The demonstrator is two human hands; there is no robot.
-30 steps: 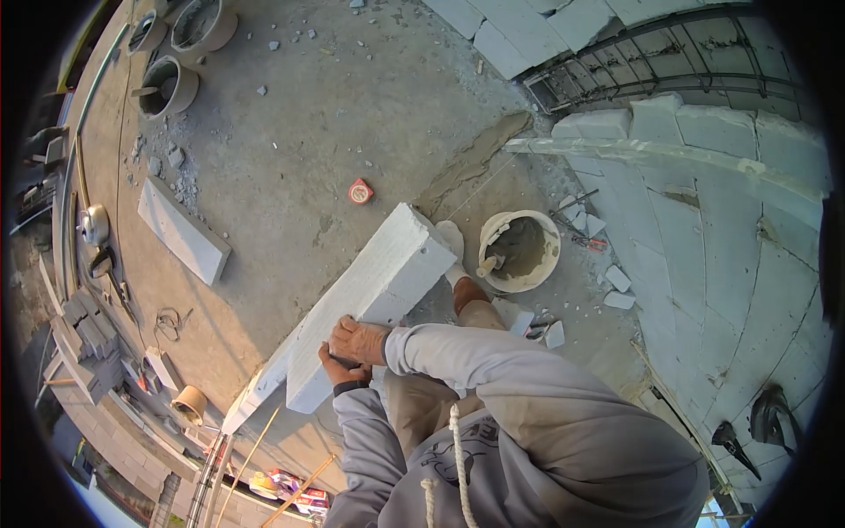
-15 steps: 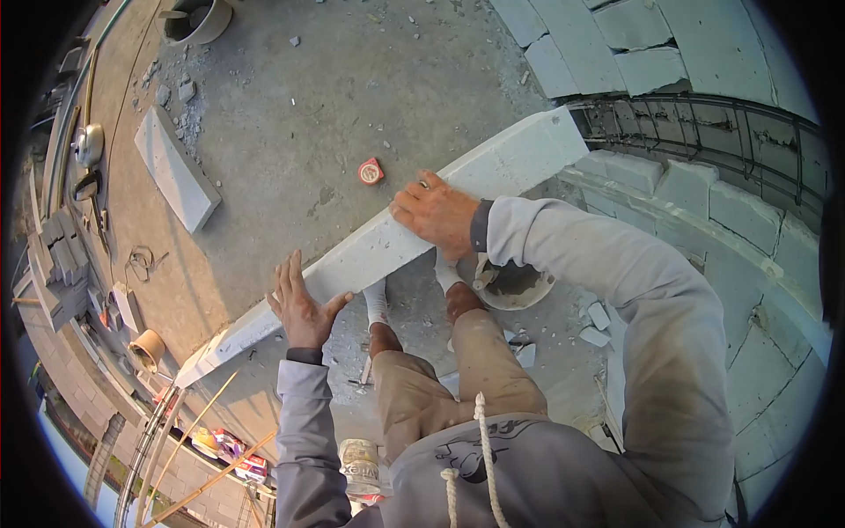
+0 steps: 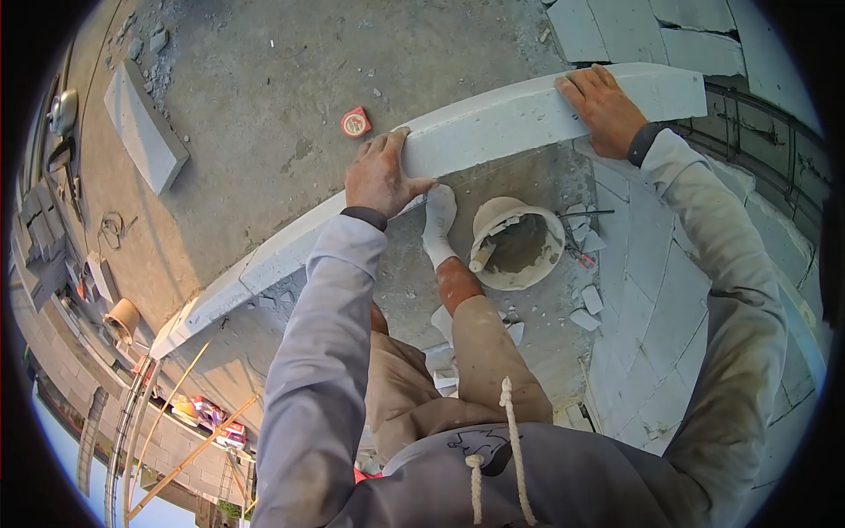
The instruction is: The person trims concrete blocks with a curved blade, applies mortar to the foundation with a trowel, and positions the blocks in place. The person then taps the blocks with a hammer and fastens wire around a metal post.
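Note:
A long white concrete block (image 3: 493,130) runs diagonally across the view, its right end lying over the rebar. My left hand (image 3: 380,179) straddles the block near its middle, fingers over the far edge and thumb on the near side. Close to the right end, my right hand (image 3: 606,113) grips it with its fingers curled over the far edge; the thumb is mostly hidden. Below the block, between the hands, stands a bucket (image 3: 556,260) of grey mortar with a tool handle (image 3: 481,257) at its rim.
A red tape measure (image 3: 356,122) lies on the concrete floor beyond the block. Another white block (image 3: 145,132) rests at the left among rubble. Rebar (image 3: 761,119) and a block wall (image 3: 647,326) are on the right. Broken pieces (image 3: 584,319) lie near the bucket.
The block's right end now reaches farther right, over the rebar. My right hand has moved right along it. My left hand has gone from lying spread to gripping it, farther right. The view has shifted.

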